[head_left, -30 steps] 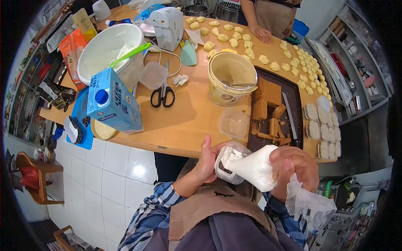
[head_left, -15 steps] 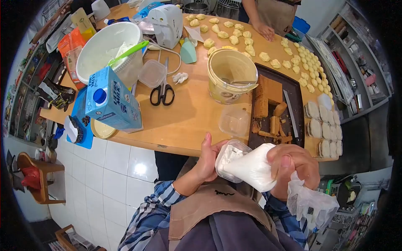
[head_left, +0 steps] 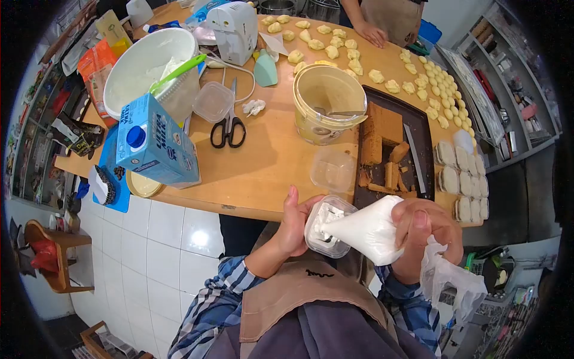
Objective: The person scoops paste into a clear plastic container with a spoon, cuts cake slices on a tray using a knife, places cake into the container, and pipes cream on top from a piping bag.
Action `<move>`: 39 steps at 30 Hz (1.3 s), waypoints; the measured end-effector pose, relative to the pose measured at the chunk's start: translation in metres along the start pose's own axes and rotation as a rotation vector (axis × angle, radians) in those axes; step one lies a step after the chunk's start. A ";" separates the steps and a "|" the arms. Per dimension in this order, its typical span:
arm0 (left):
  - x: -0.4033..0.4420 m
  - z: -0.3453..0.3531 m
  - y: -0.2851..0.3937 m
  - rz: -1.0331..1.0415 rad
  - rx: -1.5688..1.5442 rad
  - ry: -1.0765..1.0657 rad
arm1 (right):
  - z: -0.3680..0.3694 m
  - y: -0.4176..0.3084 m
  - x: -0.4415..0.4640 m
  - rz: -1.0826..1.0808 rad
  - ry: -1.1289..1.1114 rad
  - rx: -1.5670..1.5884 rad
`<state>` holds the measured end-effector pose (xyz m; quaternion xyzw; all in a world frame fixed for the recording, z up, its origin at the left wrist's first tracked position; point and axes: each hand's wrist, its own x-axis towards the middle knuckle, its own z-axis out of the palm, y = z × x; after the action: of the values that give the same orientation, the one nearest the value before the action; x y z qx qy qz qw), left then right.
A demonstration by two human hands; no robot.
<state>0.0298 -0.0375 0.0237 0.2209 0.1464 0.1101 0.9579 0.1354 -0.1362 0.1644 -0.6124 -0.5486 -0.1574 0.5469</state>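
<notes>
My left hand [head_left: 293, 226] holds a small clear plastic cup [head_left: 336, 246] by its left side, in front of the table's edge. Inside the cup lies white cream [head_left: 326, 216] with dark patches showing. My right hand [head_left: 427, 236] is wrapped round a full white piping bag [head_left: 371, 230]. The bag's tip points left into the cup, at the cream. Its loose, crumpled end hangs below my right hand. Beyond the cup, an open clear container [head_left: 332, 170] sits on the table, beside a dark tray [head_left: 427, 143] with brown cake [head_left: 385, 122].
On the table [head_left: 263, 185] stand a milk carton [head_left: 158, 143], a white bowl [head_left: 119, 90], a cream-coloured bucket [head_left: 326, 131] and scissors [head_left: 228, 133]. Dough pieces [head_left: 375, 76] and filled cups [head_left: 465, 179] are on the right. Another person's hand [head_left: 372, 34] rests at the far edge.
The bag and my right hand have shifted slightly right, and the tip has moved within the cup. The cream's surface looks different. The view has shifted slightly.
</notes>
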 end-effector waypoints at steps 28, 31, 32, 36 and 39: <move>0.002 0.004 0.003 -0.010 0.059 0.121 | -0.017 0.005 -0.002 0.011 -0.132 -0.087; 0.002 0.003 0.001 -0.023 0.076 0.114 | -0.021 -0.001 0.006 0.014 -0.229 -0.146; 0.002 0.002 0.000 -0.028 0.081 0.110 | -0.016 -0.002 0.005 0.042 -0.154 -0.148; 0.002 -0.002 -0.002 -0.042 0.019 0.039 | -0.002 -0.005 0.002 0.068 -0.019 -0.137; 0.001 0.003 0.000 -0.047 0.040 0.052 | 0.002 -0.002 0.003 0.005 -0.006 -0.053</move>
<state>0.0317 -0.0382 0.0258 0.2338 0.1786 0.0905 0.9515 0.1340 -0.1334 0.1671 -0.6286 -0.5444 -0.1684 0.5292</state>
